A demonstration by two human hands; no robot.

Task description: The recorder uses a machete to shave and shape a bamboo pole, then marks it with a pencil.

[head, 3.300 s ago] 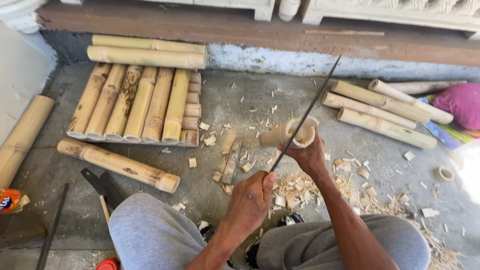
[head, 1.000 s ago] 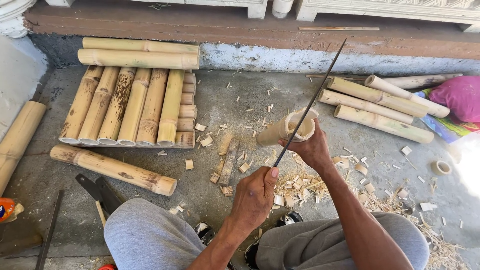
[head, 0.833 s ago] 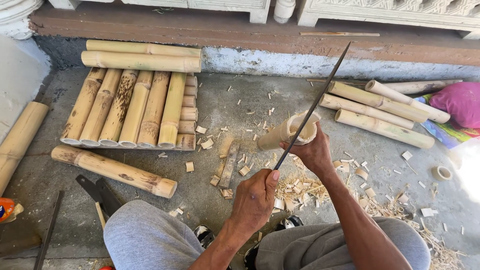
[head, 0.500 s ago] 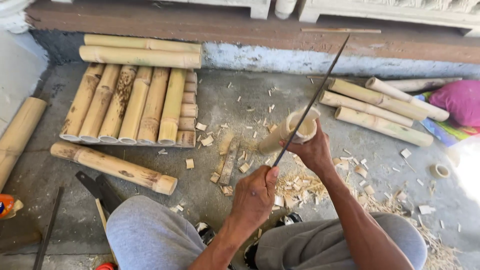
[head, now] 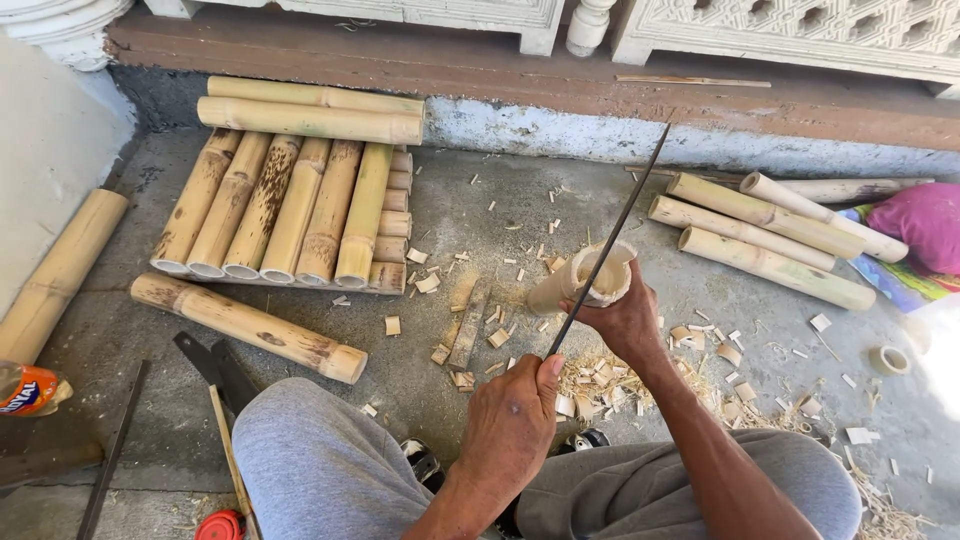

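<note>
My right hand [head: 628, 322] grips a short, hollow bamboo piece [head: 585, 280], open end up and tilted to the left above the concrete floor. My left hand [head: 512, 420] is closed around the handle of a long thin dark blade [head: 612, 235]. The blade slants up and to the right across the rim of the bamboo piece. Pale shavings and chips [head: 600, 380] lie under my hands, in front of my grey-trousered knees [head: 320, 460].
A stack of cut bamboo lengths [head: 290, 205] lies at the left, with one loose length [head: 245, 325] in front and another [head: 55, 280] by the wall. More poles [head: 765, 235] lie at the right near a pink cloth [head: 925, 220]. A saw [head: 215, 370] and an orange bottle [head: 30, 388] sit at lower left.
The blade has shifted only slightly against the bamboo rim, its tip a little lower. Both hands keep their grips in nearly the same place.
</note>
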